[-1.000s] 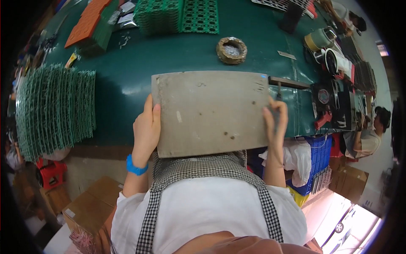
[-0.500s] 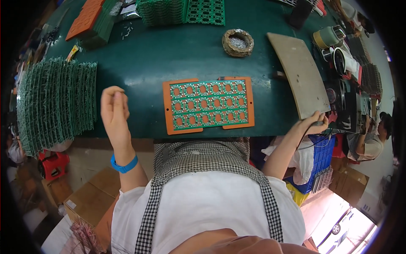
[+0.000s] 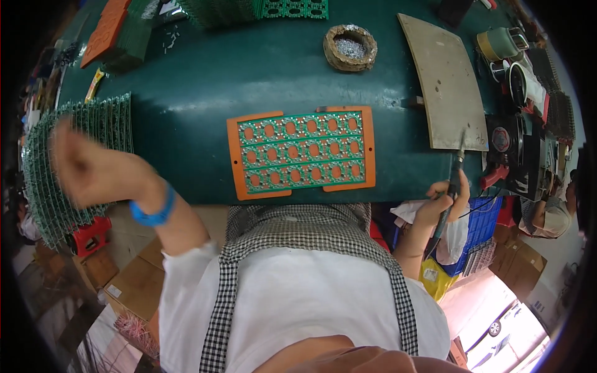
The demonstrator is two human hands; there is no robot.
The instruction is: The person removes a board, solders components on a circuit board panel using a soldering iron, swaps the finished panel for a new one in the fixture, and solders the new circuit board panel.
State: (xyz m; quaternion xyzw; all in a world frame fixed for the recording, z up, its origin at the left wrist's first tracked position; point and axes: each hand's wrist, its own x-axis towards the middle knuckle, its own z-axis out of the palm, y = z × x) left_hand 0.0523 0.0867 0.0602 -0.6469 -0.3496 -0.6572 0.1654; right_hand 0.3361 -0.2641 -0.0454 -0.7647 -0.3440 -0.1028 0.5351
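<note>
Meanwhile, right hand (image 3: pixel 443 202) grips a soldering iron (image 3: pixel 452 186); left hand (image 3: pixel 93 171) blurred, grip unclear.

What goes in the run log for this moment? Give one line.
left hand: blurred, beside stacked green circuit boards | right hand: gripping dark pen-like tool | orange frame with green board panel: flat on green table

A dark, slim tool (image 3: pixel 449 199) sits upright in the right hand (image 3: pixel 443 202) at the bench edge, its tip just below a grey board (image 3: pixel 444 81) lying flat.
</note>
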